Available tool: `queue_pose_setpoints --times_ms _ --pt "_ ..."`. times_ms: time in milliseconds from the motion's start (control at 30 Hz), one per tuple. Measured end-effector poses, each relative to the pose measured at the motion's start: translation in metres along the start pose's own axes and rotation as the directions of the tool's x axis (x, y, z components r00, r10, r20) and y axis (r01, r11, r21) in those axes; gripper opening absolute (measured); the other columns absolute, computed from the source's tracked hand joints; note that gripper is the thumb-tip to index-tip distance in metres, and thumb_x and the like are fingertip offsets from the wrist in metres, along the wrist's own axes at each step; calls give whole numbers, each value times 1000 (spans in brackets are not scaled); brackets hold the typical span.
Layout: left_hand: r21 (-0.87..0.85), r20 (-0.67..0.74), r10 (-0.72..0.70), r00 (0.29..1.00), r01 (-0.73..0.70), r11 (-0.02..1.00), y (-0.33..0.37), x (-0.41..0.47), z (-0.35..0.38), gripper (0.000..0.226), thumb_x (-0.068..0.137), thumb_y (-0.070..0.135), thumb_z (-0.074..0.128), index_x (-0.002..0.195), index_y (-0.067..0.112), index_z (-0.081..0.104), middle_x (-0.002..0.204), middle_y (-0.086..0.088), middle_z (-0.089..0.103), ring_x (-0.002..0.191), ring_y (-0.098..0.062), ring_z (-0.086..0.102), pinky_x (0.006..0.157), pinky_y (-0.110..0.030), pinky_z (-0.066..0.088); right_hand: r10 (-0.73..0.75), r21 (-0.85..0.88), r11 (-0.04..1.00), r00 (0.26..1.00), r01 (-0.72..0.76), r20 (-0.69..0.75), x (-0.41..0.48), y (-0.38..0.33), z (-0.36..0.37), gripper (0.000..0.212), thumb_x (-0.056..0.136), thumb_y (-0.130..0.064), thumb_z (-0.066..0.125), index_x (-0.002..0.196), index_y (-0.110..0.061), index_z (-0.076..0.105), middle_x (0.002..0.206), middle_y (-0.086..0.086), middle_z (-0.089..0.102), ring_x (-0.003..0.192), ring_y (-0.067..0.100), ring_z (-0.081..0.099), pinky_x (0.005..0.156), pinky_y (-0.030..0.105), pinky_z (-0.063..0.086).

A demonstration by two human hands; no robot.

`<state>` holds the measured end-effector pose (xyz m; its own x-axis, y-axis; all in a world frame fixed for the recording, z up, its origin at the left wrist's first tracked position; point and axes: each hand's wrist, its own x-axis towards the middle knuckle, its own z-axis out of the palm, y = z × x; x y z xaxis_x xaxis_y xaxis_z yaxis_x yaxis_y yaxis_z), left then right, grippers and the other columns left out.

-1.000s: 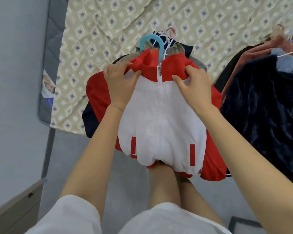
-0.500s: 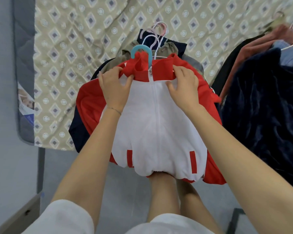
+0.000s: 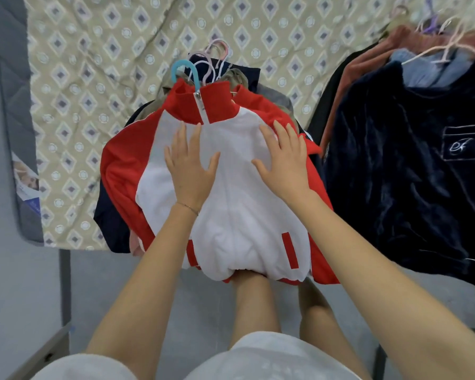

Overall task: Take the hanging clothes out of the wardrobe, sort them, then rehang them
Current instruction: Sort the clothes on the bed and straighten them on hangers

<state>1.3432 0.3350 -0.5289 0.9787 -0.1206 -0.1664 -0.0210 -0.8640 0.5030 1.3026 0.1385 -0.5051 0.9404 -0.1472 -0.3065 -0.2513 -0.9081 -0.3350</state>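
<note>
Red-white jacket (image 3: pixel 231 187) tops clothes pile; left hand (image 3: pixel 189 168), right hand (image 3: pixel 283 163) pressed flat, grip released.

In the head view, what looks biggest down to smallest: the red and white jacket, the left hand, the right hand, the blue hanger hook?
1. red and white jacket
2. left hand and right hand, tied: they look about the same size
3. blue hanger hook
</note>
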Motion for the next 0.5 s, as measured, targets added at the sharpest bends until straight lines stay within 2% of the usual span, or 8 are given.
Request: queue_pose_setpoints --times_ms 133,267,367,500 --pt "62 26 116 993 -118 991 45 -30 12 61 96 45 53 150 18 40 161 -13 27 149 -34 21 118 -55 10 26 18 1000 999 -25 -29 -35 31 -19 71 93 -41 59 154 -23 27 160 9 23 150 32 12 121 52 6" --pt "108 36 133 990 -137 985 106 -70 31 62 96 48 47 151 21 38 161 -12 27 150 -33 20 118 -56 10 77 54 996 996 -74 -43 -89 84 -52 73 95 -41 57 156 -24 22 162 9 18 150 32 8 121 51 3" --pt "120 40 105 994 -109 987 161 -104 52 62 97 48 48 153 24 35 162 -10 24 150 -32 17 118 -56 8 61 61 996 997 -58 -53 -133 134 -78 74 95 -50 52 157 -28 17 162 6 18 150 30 8 121 51 5" --pt "82 41 -9 999 5 997 226 -159 83 62 99 48 46 155 27 28 165 -6 16 152 -29 9 120 -57 3 30 84 996 999 -27 -32 -188 203 -107 76 94 -55 50 157 -30 15 162 4 21 150 31 11 120 53 7"
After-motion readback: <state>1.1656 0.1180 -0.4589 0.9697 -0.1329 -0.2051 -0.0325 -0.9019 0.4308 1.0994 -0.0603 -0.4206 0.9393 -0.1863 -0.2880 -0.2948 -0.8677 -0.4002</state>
